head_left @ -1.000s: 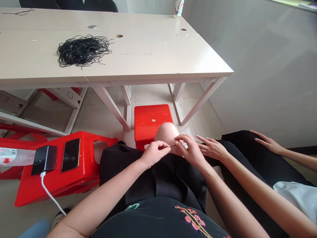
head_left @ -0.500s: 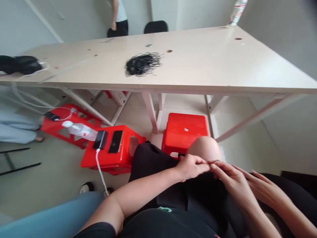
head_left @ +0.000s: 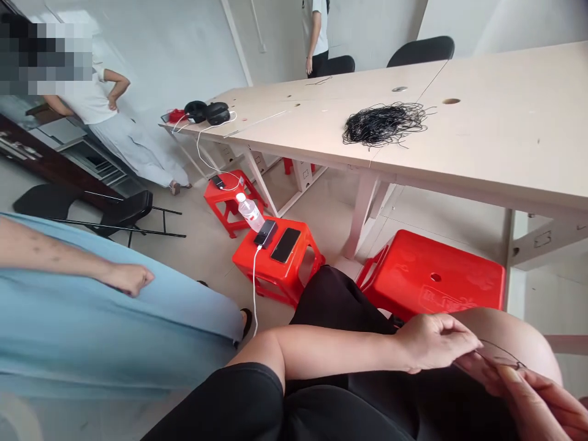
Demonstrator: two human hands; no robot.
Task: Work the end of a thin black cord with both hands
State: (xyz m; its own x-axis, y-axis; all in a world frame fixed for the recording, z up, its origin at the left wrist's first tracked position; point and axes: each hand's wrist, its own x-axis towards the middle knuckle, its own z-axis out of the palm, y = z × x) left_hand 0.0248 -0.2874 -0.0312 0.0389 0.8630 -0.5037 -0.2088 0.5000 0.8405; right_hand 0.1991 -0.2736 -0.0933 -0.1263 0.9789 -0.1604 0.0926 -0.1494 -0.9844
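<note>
Over the bare knee, my left hand (head_left: 436, 344) pinches a thin black cord (head_left: 501, 348) between thumb and fingertips. The cord bows in a small loop towards my right hand (head_left: 535, 392), whose thumb and forefinger are closed on it. A small dark knot or crossing shows near the right fingertips, too fine to make out. The lower right edge of the view cuts off part of the right hand. On the table lies a tangled pile of similar black cords (head_left: 383, 124), away from both hands.
Beyond my knees stands a long pale table (head_left: 496, 135). Before it are a red stool (head_left: 441, 269) and another red stool (head_left: 275, 269) bearing a phone (head_left: 285, 245), a cabled black device (head_left: 265, 234) and a bottle (head_left: 250, 211). A person in blue (head_left: 114, 331) is close on the left.
The view has swung left, bringing more of the room and a standing person into sight. My hands now appear farther right, still together at the cord, whose loop shows more plainly.
</note>
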